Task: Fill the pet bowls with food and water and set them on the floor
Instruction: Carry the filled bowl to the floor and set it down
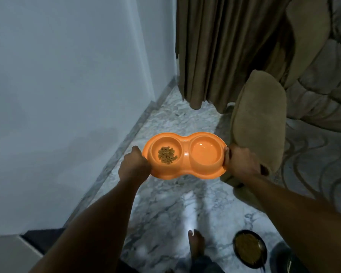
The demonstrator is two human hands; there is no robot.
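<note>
Orange double pet bowl (185,156) held level above marble floor (165,203), my left hand (134,164) and right hand (238,160) gripping its ends. Kibble (167,155) left well, water (205,153) right, I judge; tilting while lowering could slop it.

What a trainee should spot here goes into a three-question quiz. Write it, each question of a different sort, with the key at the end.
1. True or false: the left hand and the right hand have set the orange double bowl down on the marble floor.
2. The kibble lies in the compartment nearer: A) the left hand B) the right hand C) both alike.
3. Short answer: where on the orange double bowl does each hand grip?

Key
1. False: both hands hold it up above the floor.
2. A.
3. At its ends, one hand on each.
</note>
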